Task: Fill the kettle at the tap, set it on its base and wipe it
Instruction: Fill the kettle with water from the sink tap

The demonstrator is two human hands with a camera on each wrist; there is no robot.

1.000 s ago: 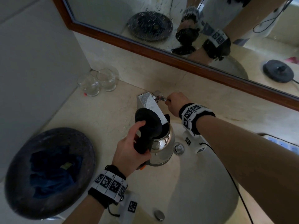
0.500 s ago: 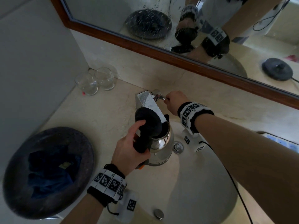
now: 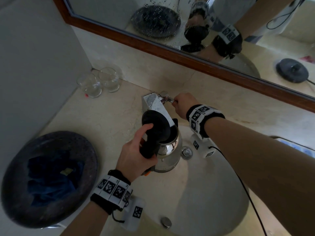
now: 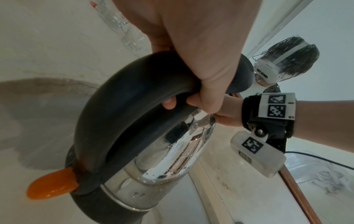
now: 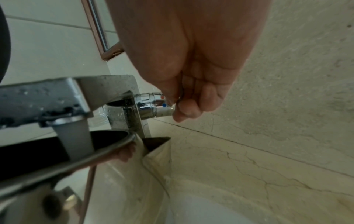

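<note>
A shiny steel kettle (image 3: 167, 154) with a black handle (image 4: 122, 106) and its black lid (image 3: 156, 126) flipped up hangs over the basin, its mouth under the square chrome tap (image 3: 154, 104). My left hand (image 3: 136, 154) grips the handle. An orange switch (image 4: 51, 183) sticks out at the kettle's foot. My right hand (image 3: 185, 103) pinches the tap's small side lever (image 5: 157, 104). In the right wrist view a stream of water (image 5: 75, 139) runs from the spout into the kettle's open mouth (image 5: 63, 145). The kettle's black base (image 3: 292, 70) shows only as a reflection in the mirror.
A dark round tray (image 3: 49, 178) holding a blue cloth (image 3: 51, 178) lies on the counter at the left. Two upturned glasses (image 3: 98, 82) stand in the back corner. The white basin (image 3: 204, 193) has a drain plug (image 3: 186, 152). A wood-framed mirror (image 3: 170, 53) runs along the wall.
Both hands and the kettle hold nearly the same places; only the view has shifted slightly.
</note>
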